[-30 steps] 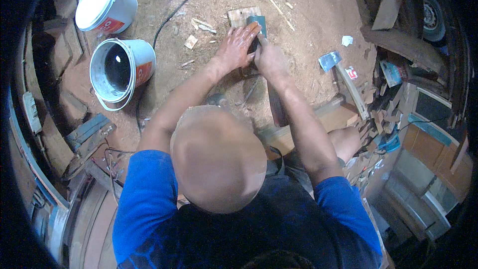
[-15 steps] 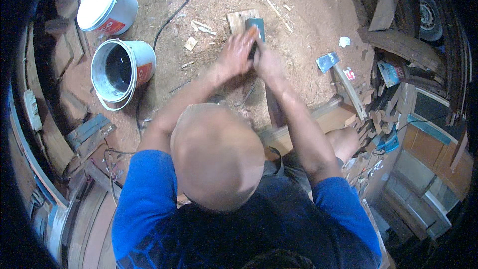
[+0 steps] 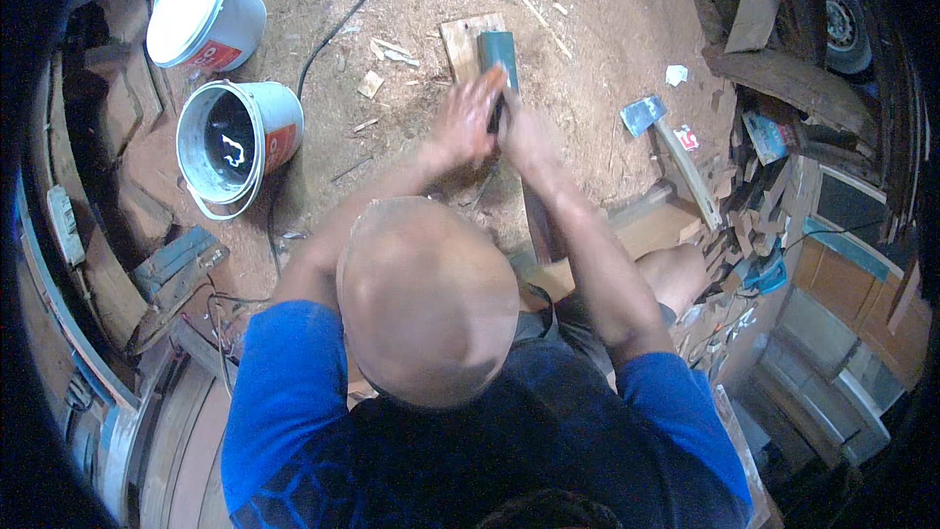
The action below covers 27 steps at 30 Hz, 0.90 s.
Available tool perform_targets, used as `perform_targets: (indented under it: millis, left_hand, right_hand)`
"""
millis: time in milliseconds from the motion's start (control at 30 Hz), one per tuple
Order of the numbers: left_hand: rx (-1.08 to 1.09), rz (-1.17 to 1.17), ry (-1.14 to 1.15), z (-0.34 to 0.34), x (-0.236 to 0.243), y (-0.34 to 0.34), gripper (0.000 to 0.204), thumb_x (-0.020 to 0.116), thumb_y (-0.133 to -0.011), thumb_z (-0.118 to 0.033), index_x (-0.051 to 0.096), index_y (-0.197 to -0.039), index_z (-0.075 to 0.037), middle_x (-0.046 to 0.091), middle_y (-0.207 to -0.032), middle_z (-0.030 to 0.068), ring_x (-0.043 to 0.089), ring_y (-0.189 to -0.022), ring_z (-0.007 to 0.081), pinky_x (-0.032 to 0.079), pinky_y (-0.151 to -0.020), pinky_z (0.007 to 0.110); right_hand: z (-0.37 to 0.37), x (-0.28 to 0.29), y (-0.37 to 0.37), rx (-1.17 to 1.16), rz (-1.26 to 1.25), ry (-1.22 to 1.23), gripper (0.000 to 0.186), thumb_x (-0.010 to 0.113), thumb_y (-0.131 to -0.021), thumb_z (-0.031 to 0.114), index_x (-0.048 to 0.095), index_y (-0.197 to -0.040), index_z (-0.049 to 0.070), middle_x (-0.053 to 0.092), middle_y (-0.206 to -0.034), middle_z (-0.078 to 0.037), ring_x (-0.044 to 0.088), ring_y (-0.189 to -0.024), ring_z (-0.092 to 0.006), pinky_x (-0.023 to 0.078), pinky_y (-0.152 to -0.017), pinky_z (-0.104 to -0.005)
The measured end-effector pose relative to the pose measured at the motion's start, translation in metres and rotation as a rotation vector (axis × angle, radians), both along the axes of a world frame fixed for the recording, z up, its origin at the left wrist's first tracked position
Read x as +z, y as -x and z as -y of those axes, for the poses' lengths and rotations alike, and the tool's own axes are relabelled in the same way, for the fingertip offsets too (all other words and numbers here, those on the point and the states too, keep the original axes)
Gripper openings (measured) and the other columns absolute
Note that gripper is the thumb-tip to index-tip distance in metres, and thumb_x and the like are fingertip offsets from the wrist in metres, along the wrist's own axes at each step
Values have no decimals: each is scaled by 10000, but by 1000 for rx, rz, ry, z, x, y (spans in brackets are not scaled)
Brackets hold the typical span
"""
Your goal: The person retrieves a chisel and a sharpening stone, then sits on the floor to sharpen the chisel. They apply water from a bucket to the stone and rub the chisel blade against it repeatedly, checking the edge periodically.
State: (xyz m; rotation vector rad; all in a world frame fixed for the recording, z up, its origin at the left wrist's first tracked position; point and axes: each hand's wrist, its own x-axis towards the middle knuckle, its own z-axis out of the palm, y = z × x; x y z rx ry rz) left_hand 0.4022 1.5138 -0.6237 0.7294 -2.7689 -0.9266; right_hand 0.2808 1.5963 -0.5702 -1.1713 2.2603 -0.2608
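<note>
A teal-green flat bar (image 3: 496,47) lies lengthwise over a pale board (image 3: 459,47) on the ground. Both my hands are together over its near part, slightly blurred. My left hand (image 3: 464,121) presses in from the left, its fingers stretched forward against a small dark tool (image 3: 496,116). From the other side my right hand (image 3: 529,140) is closed on the same tool. Its exact kind is hidden by my fingers. Below my right wrist a dark reddish-brown strip (image 3: 541,225) runs back toward my legs; whether it joins the bar cannot be seen.
An open bucket (image 3: 217,142) with dark contents and a lidded white bucket (image 3: 201,15) stand left, beside a black cable (image 3: 338,27). A hatchet (image 3: 674,147) lies right, near wood offcuts (image 3: 754,235). Wood chips cover the ground. A wooden beam (image 3: 627,235) lies by my leg.
Both hands have drawn back a little toward me, so more of the teal-green bar shows beyond them. A bright reflection now appears inside the open bucket. The view has shifted slightly.
</note>
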Motion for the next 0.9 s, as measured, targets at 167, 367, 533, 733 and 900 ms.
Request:
perform_targets:
  millis: [167, 367, 533, 733, 900]
  left_hand:
    - [16, -15, 28, 28, -2, 6, 1075, 767, -691, -253, 193, -1591, -119, 254, -1630, 118, 352, -1434, 367, 334, -1148, 531]
    - [-32, 60, -52, -43, 7, -23, 1090, 802, -729, -392, 201, -1589, -96, 266, -1625, 113, 408, -1384, 341, 335, -1146, 497]
    - [7, 40, 12, -19, -9, -12, 1047, 763, -761, -389, 196, -1590, -95, 236, -1643, 107, 370, -1415, 349, 285, -1183, 531]
    - [34, -10, 105, 36, -6, 11, 1015, 725, -738, -287, 203, -1589, -106, 252, -1637, 104, 355, -1426, 359, 305, -1160, 552]
    - [2, -60, -71, -33, -3, -22, 1051, 765, -722, -286, 205, -1588, -88, 248, -1635, 115, 380, -1403, 354, 310, -1160, 545]
  right_hand:
    - [41, 18, 10, 46, -19, 21, 385, 531, -929, 147, 614, -1290, 42, 686, -904, -295, 684, -853, -455, 545, -778, -555]
    - [-25, 36, -9, 118, 7, -110, 380, 531, -929, 147, 617, -1283, 41, 674, -801, -284, 679, -754, -456, 543, -706, -565]
    - [-11, 12, -9, 68, 3, -11, 388, 529, -931, 140, 601, -1296, 32, 667, -802, -293, 673, -754, -460, 538, -709, -566]
    - [45, 6, 18, 113, -65, 31, 417, 524, -945, 156, 563, -1348, 56, 689, -837, -272, 698, -800, -432, 552, -704, -552]
    - [-21, 19, -3, 148, -9, -63, 417, 536, -928, 140, 575, -1334, 55, 687, -835, -268, 690, -779, -436, 548, -705, -547]
